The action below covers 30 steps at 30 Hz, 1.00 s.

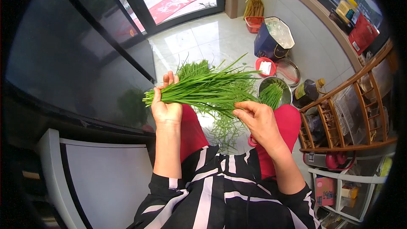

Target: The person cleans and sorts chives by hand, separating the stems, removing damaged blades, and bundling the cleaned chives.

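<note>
A bunch of long green stalks [199,88] lies across my left hand [166,109], whose fingers curl round it near the pale cut ends. The leafy tips fan out to the right. At their lower right edge, my right hand [256,118] has thumb and forefinger pinched together on green leaf tips. Behind the bunch, a pile of similar greens [193,68] rests on the floor. Loose green scraps [227,133] are scattered on the floor between my knees. More green stalks [271,94] stand in a metal bowl [287,96] by my right knee.
Beyond the bowl are a red dish [266,66], a round metal lid [288,72], a dark blue bin [267,42] and a dark bottle [307,93]. A wooden rack [360,78] stands at right. A dark glossy panel [76,59] and a grey cabinet [106,178] are at left.
</note>
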Each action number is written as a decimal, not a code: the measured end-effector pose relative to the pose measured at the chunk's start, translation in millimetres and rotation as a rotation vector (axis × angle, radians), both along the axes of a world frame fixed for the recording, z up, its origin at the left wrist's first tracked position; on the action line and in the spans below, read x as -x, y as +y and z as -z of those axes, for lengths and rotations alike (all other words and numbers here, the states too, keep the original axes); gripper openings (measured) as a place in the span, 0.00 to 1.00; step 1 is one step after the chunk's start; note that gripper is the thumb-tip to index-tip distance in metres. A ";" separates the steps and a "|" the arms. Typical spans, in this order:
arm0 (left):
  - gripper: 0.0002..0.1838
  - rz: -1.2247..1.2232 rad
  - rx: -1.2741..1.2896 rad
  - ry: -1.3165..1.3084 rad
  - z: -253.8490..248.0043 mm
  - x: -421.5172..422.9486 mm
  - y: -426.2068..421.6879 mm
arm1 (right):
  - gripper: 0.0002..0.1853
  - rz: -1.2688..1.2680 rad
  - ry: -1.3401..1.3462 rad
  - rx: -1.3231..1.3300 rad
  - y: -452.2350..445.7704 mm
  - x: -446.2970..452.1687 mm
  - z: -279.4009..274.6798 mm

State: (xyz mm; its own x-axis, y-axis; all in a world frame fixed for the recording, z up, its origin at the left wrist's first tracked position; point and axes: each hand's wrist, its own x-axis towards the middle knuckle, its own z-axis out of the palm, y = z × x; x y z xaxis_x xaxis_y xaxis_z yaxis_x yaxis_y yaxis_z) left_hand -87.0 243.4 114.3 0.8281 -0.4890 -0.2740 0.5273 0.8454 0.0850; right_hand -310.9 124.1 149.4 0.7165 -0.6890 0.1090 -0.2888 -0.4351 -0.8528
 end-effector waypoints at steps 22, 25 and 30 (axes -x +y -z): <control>0.18 -0.013 0.001 0.000 -1.0 -2.2 -1.7 | 0.11 -0.186 0.098 -0.278 -1.7 1.1 -4.1; 0.17 -0.033 -0.067 0.018 -4.2 0.0 -2.8 | 0.08 -0.141 0.005 -0.257 -0.7 0.8 2.1; 0.16 0.067 0.097 -0.095 5.7 0.0 -2.1 | 0.08 -0.033 -0.222 -0.511 3.2 -3.1 15.0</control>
State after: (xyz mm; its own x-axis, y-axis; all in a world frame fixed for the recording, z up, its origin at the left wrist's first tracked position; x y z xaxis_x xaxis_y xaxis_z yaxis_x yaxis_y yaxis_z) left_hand -87.0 241.2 108.7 0.8127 -0.5643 -0.1451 0.5763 0.8152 0.0571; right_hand -307.8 127.3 134.4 0.7365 -0.6714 -0.0823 -0.0713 0.0439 -0.9965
